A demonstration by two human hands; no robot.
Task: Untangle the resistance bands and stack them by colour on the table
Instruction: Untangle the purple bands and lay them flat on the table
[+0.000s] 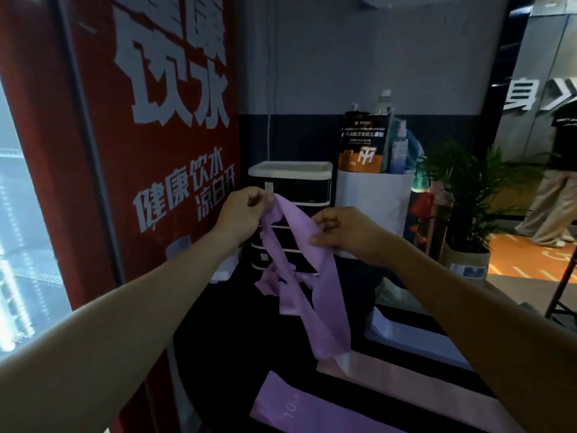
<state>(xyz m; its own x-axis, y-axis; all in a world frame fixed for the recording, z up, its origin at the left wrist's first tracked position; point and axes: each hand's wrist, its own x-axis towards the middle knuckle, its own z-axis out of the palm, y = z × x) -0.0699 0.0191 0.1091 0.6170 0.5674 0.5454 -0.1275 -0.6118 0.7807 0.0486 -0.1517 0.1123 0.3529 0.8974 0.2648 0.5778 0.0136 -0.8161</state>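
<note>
A purple resistance band (307, 267) hangs in the air above the dark table (237, 348), knotted in its lower part. My left hand (242, 214) pinches its top end. My right hand (346, 231) pinches the band a little lower, on its right side. The band's loose loop reaches down to a pale pink band (415, 387) that lies flat on the table. Another purple band (299, 410) lies flat at the table's near edge, left of the pink one.
A small drawer unit (292, 182) stands behind the band, with a white bag (373, 201) of bottles and a pouch beside it. A potted plant (468, 195) is at the right. A red vending machine (140, 151) fills the left. A person stands far right.
</note>
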